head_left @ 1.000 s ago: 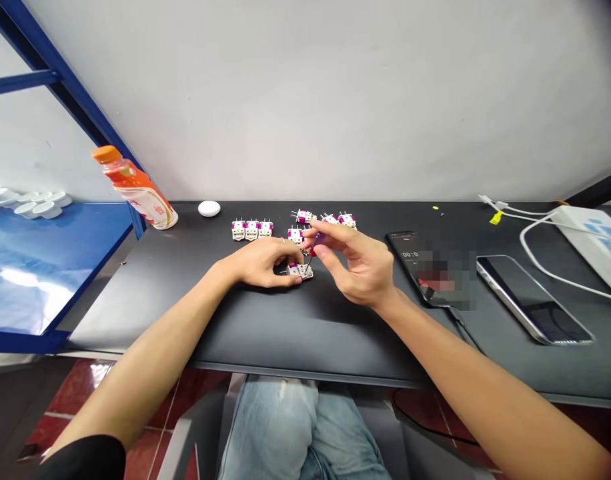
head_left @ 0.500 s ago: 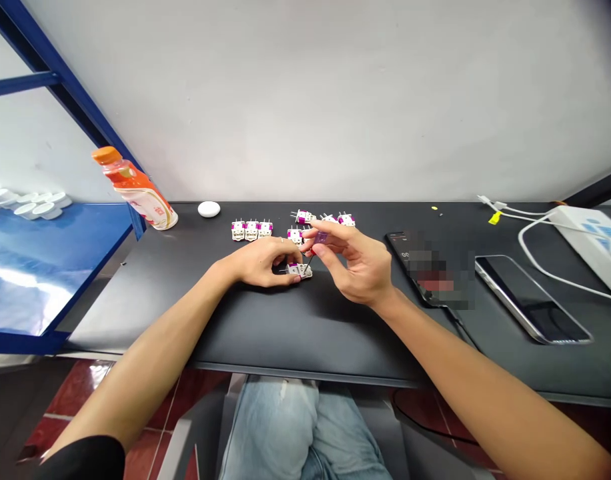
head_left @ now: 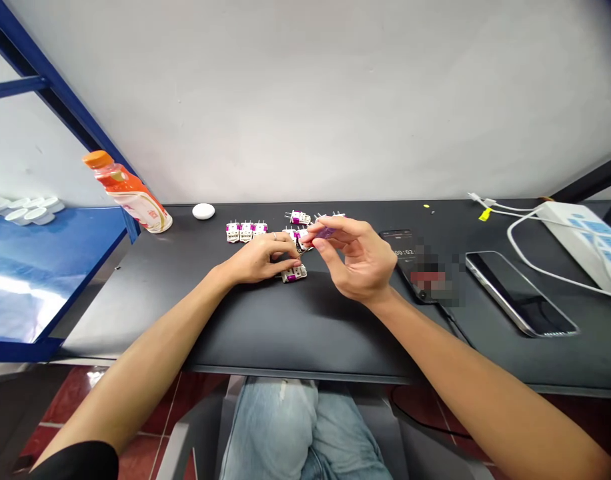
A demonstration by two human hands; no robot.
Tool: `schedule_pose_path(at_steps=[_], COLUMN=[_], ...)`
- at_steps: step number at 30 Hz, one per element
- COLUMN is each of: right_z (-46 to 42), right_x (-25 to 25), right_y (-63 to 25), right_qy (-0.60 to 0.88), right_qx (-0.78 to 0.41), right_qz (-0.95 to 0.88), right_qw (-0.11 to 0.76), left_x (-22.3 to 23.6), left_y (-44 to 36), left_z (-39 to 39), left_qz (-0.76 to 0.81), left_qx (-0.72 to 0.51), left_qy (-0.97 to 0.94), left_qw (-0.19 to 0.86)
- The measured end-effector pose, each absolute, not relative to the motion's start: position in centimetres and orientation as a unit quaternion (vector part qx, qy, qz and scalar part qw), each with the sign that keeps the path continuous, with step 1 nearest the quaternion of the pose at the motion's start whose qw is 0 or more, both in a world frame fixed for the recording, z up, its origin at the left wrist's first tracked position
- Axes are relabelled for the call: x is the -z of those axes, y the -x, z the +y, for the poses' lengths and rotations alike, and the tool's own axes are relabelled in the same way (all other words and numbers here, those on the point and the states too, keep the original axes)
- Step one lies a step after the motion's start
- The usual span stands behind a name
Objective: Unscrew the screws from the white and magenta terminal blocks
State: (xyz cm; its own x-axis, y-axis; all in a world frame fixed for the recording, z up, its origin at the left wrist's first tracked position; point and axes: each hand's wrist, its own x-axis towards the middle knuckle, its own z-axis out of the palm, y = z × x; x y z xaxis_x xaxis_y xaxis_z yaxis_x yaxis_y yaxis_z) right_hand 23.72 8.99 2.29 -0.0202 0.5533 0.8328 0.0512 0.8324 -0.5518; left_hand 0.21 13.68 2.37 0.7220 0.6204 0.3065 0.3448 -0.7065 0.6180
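Note:
My right hand (head_left: 363, 263) pinches a small screwdriver by its see-through purple handle (head_left: 325, 233). The thin shaft points down and left toward the fingertips of my left hand (head_left: 260, 259). Thumb and forefinger of that left hand are drawn together at the screwdriver's tip; anything between them is too small to make out. Just below the left thumb, a white and purple plug part (head_left: 294, 273) lies on the black table. More such parts with metal pins stand behind the hands: a row of three (head_left: 246, 231) on the left, and a group (head_left: 299, 218) partly hidden by my right hand.
An orange-capped bottle (head_left: 130, 193) and a white oval object (head_left: 203, 211) stand at the back left. On the right lie a dark phone (head_left: 403, 250) with a cable, a second phone (head_left: 520, 293), and a white power strip (head_left: 580, 233) with cords.
The screwdriver's tip has lifted off the plug part and moved up to the left fingertips. My left thumb and forefinger have come closer together. The view has shifted slightly.

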Motion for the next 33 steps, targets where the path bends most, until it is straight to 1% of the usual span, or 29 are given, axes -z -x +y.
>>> schedule_pose_path(at_steps=[4,9,14,19,24,26,30,33], right_z=[9.0,9.2,9.2,9.1,9.2,9.2,9.1,9.1], right_x=[-2.3,-1.9,-1.8,-2.1,-1.9,-1.8,-1.8,-1.9], right_y=[-23.7,-23.8,-24.0,-24.1,-24.2,-24.2,-24.2,-24.2], right_qy=[0.219,0.204,0.207,0.181,0.190,0.198,0.202,0.204], right_qx=[-0.166,-0.158,-0.155,-0.195,-0.216,-0.217,-0.217,-0.220], right_qz=[-0.686,-0.701,-0.712,-0.720,-0.717,-0.720,-0.730,-0.739], right_qw=[0.674,0.665,0.653,0.641,0.635,0.629,0.615,0.603], left_x=[-1.7,-0.9,-2.0,-3.2,-3.9,-4.4,-5.4,-5.5], left_y=[-0.2,-0.5,-0.5,0.0,0.6,1.1,1.9,2.0], left_z=[14.1,14.3,13.7,13.3,13.3,13.4,13.6,13.6], left_qz=[0.313,0.335,0.375,0.302,0.249,0.237,0.263,0.304], left_qx=[-0.295,-0.300,-0.304,-0.213,-0.112,-0.111,-0.150,-0.125], left_qy=[-0.871,-0.873,-0.864,-0.913,-0.948,-0.952,-0.942,-0.935], left_qw=[0.239,0.188,0.147,0.171,0.164,0.161,0.146,0.129])
